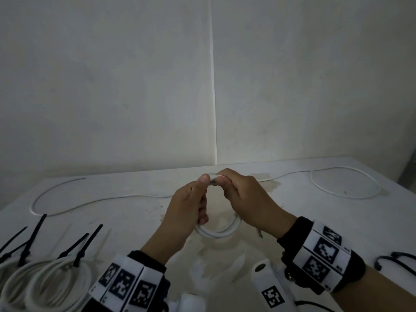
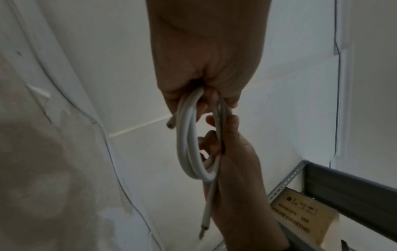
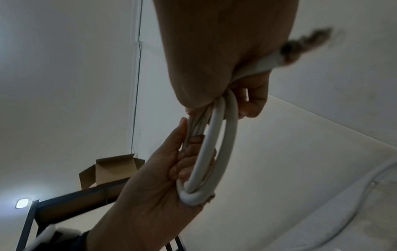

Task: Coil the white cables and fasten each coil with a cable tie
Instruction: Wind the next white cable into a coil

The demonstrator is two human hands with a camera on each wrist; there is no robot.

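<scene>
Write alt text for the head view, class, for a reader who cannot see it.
Two hands, left hand and right hand, hold a small white cable coil above a stained white table. Finished coils with black cable ties lie at lower left; loose white cables trail behind.

The small coil of white round cable (image 1: 219, 233) shows only its lower arc in the head view; the top is buried under the left hand (image 1: 186, 208) and right hand (image 1: 245, 197). Bottom left, the bundle of finished white cable coils (image 1: 45, 282) runs off the edge. Far right, the loose black plastic cable ties (image 1: 396, 258) are cut off too.
</scene>
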